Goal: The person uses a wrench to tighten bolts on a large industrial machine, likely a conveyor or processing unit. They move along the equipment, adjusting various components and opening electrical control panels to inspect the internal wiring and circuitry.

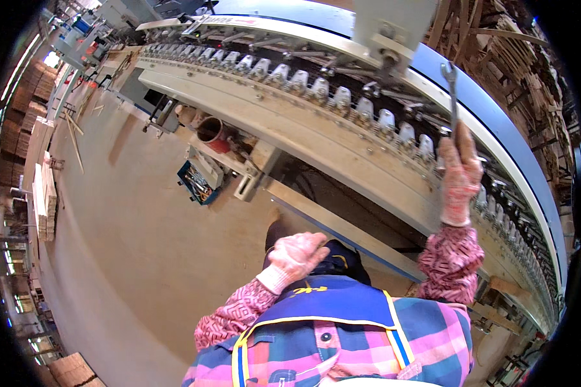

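My right hand (460, 173), in a thin pinkish-white glove, reaches over the long machine (290, 97) on the right. It grips a metal wrench (451, 84), whose forked end points away from me above the machine's pale edge. Below my fingers runs a row of grey-white clamp-like blocks (342, 98) along the machine's bed. My left hand (297, 257), gloved alike, hangs in front of my blue apron (335, 303) with its fingers curled in. What those fingers hold, if anything, is hidden.
A blue toolbox (197, 184) of hand tools lies on the concrete floor. Near it a reddish bucket (214, 134) rests on a low ledge of the machine. Stacked boards (44, 200) stand at the left, and scrap wood (516, 71) is piled beyond the machine.
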`<state>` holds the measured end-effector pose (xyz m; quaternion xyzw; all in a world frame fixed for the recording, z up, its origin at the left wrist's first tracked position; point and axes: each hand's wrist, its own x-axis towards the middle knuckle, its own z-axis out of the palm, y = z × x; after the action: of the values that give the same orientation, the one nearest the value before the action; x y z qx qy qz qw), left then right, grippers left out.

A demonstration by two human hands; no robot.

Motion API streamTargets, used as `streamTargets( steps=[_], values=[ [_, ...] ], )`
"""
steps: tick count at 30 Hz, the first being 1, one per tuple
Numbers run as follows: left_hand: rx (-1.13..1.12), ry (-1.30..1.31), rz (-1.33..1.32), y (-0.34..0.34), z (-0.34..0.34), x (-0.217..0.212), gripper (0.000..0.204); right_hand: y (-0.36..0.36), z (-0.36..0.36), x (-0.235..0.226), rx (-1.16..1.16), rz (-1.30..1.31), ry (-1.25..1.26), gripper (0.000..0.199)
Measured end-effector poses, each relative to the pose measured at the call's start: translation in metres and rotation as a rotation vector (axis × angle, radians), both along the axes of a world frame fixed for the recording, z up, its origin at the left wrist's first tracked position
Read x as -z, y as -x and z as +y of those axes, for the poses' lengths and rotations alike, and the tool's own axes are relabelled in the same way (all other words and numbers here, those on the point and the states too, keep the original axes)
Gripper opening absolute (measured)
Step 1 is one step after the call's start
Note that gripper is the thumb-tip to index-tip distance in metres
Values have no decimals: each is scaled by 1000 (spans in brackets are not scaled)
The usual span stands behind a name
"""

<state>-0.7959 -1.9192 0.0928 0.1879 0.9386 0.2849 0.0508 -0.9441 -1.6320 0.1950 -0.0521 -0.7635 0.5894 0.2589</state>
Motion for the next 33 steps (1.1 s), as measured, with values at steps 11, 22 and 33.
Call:
streamTargets(
  steps=[11, 22, 33],
  values=[
    [311, -33, -134, 131, -174, 6, 31, 71, -110, -79, 288, -99, -271, 44],
    [303, -587, -89, 156, -229, 65, 28, 104, -82, -73, 406, -211, -702, 46],
    [250, -889, -251, 130, -256, 101, 21, 163, -174, -50, 444, -217, -241, 35]
  ],
)
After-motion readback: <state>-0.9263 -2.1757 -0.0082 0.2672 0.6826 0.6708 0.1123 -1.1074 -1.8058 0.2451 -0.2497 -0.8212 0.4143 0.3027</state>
